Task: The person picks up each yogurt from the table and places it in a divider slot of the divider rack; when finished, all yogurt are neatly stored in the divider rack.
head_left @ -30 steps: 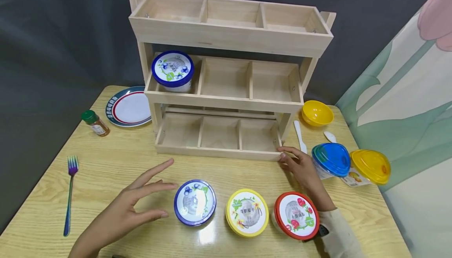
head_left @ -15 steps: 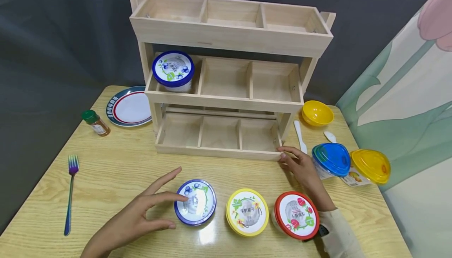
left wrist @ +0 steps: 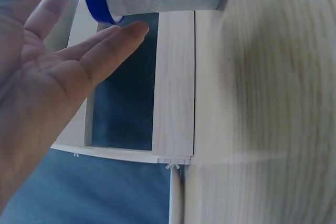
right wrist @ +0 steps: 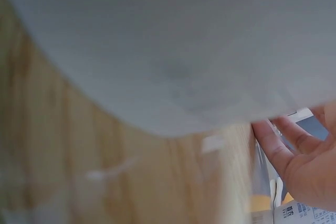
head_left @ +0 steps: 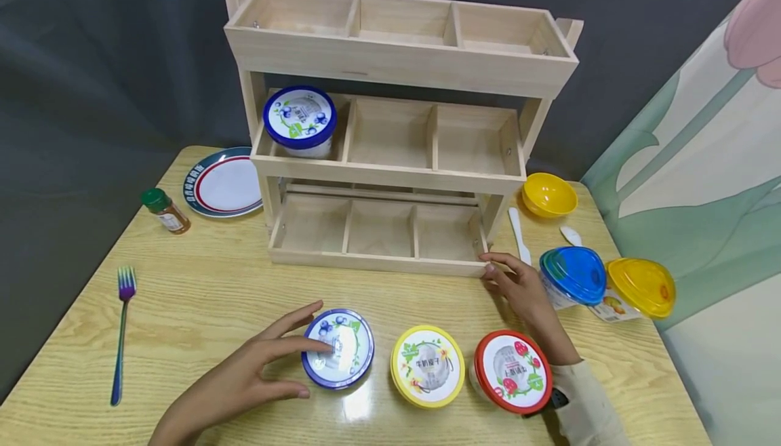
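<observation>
Left hand (head_left: pixel 244 381), fingers spread, touches one of two blue-lidded tubs (head_left: pixel 338 348); relaxed right hand (head_left: pixel 527 297) touches the wooden rack (head_left: pixel 390 175).

On the table there are two blue-lidded cups (head_left: pixel 337 348) (head_left: pixel 299 119), one yellow-lidded cup (head_left: pixel 426 366) and one red-lidded cup (head_left: pixel 512 371); two tipped tubs (head_left: pixel 573 275) (head_left: pixel 639 287); one wooden rack (head_left: pixel 396 66); one plate (head_left: pixel 222 183); one fork (head_left: pixel 121 330); one spice bottle (head_left: pixel 163 210); one yellow bowl (head_left: pixel 548 194); two white spoons (head_left: pixel 518 234) (head_left: pixel 571 235); two hands (head_left: pixel 244 378) (head_left: pixel 525 290).
</observation>
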Demonstrator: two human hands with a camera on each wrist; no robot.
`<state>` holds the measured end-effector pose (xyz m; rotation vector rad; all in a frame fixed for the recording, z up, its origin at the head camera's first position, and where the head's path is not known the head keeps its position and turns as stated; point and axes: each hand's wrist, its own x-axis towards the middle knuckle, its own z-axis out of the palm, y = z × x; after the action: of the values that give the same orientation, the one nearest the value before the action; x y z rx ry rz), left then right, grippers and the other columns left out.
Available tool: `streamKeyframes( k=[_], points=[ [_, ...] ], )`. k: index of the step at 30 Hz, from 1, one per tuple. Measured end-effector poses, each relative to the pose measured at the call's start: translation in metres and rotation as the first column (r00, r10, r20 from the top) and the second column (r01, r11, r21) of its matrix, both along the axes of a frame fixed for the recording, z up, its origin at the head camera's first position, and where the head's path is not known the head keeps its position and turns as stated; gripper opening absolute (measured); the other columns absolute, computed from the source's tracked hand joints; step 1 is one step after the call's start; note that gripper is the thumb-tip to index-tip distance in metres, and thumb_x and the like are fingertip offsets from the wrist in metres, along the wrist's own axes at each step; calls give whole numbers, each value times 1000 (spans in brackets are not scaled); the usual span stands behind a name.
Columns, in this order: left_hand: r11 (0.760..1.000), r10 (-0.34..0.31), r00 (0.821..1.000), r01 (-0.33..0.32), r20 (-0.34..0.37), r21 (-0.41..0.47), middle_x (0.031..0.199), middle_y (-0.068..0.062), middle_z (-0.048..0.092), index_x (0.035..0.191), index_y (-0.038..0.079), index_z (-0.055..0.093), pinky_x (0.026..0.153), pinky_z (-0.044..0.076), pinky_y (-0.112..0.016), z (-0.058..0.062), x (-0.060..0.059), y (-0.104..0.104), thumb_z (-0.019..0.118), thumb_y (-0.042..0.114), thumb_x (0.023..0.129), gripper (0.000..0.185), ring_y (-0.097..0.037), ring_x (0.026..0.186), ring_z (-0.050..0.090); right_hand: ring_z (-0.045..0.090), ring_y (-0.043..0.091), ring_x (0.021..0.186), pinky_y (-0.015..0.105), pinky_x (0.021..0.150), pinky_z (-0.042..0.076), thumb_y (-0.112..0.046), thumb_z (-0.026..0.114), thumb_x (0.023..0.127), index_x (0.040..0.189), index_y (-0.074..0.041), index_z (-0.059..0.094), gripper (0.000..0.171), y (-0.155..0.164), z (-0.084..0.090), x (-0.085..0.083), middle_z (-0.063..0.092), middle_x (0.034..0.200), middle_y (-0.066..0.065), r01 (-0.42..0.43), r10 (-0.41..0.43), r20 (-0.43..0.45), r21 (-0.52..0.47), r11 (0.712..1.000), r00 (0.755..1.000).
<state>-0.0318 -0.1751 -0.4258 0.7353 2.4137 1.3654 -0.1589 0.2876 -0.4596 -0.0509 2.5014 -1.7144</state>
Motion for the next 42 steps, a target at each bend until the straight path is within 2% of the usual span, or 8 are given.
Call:
streamKeyframes(
  k=[5, 10, 15, 22, 25, 29, 36, 42],
  points=[
    [1000, -12, 999, 11, 47, 1, 175, -10, 34, 131, 42, 74, 121, 31, -27, -3, -4, 2, 82, 43, 97, 36, -47, 158, 31, 70, 8, 104, 25, 91, 61, -11, 58, 114, 144, 5, 63, 35, -1, 0, 1, 62, 140, 26, 3, -3, -5, -2, 1000, 1000],
    [993, -13, 991, -4, 134, 121, 170, -19, 40, 126, 31, 77, 115, 30, -16, -7, -7, 5, 85, 32, 96, 31, -57, 153, 33, 70, 8, 104, 25, 91, 61, -12, 58, 114, 145, 4, 63, 35, -2, 1, 1, 63, 138, 27, 8, -8, -7, -10, 1000, 1000],
    [970, -54, 971, -5, 234, 245, 168, -27, 40, 126, 21, 77, 111, 37, -13, -10, -9, 6, 85, 20, 97, 30, -61, 151, 33, 70, 7, 102, 24, 89, 61, -12, 58, 114, 144, 5, 63, 35, -1, 0, 1, 67, 131, 26, 17, -17, -8, -21, 1000, 1000],
    [956, -94, 952, 4, 292, 295, 170, -32, 33, 127, 16, 75, 112, 45, -22, -11, -11, 5, 85, 17, 96, 32, -63, 151, 30, 70, 8, 102, 25, 90, 61, -12, 58, 114, 144, 5, 63, 35, -1, 0, 1, 65, 135, 27, 18, -18, -6, -14, 1000, 1000],
    [949, -111, 951, 16, 290, 314, 169, -32, 34, 127, 14, 74, 113, 46, -26, -11, -13, 6, 85, 16, 97, 32, -64, 152, 29, 70, 8, 103, 25, 90, 61, -11, 57, 114, 144, 5, 63, 35, 0, 0, 1, 63, 138, 27, 15, -15, -8, -9, 1000, 1000],
    [945, -123, 953, 26, 277, 327, 168, -32, 35, 127, 13, 75, 113, 45, -25, -11, -14, 7, 84, 14, 97, 31, -64, 151, 30, 70, 8, 104, 26, 91, 61, -10, 57, 114, 145, 5, 62, 34, 0, 0, 1, 62, 140, 27, 12, -12, -5, -8, 1000, 1000],
    [969, -87, 964, 24, 249, 246, 168, -30, 38, 122, 20, 80, 110, 41, -15, -8, -13, 5, 87, 21, 94, 28, -62, 152, 30, 70, 8, 103, 25, 90, 61, -10, 57, 114, 145, 5, 62, 34, 0, -2, 1, 65, 135, 25, 15, -15, -3, -21, 1000, 1000],
    [984, -87, 982, 59, 166, 166, 167, -20, 45, 121, 30, 80, 112, 39, -20, 4, -11, 4, 86, 31, 95, 27, -56, 152, 38, 69, 9, 103, 23, 89, 60, -12, 57, 114, 145, 6, 61, 35, 0, -2, 1, 66, 130, 22, 20, -20, 3, -54, 998, 1000]
  ],
)
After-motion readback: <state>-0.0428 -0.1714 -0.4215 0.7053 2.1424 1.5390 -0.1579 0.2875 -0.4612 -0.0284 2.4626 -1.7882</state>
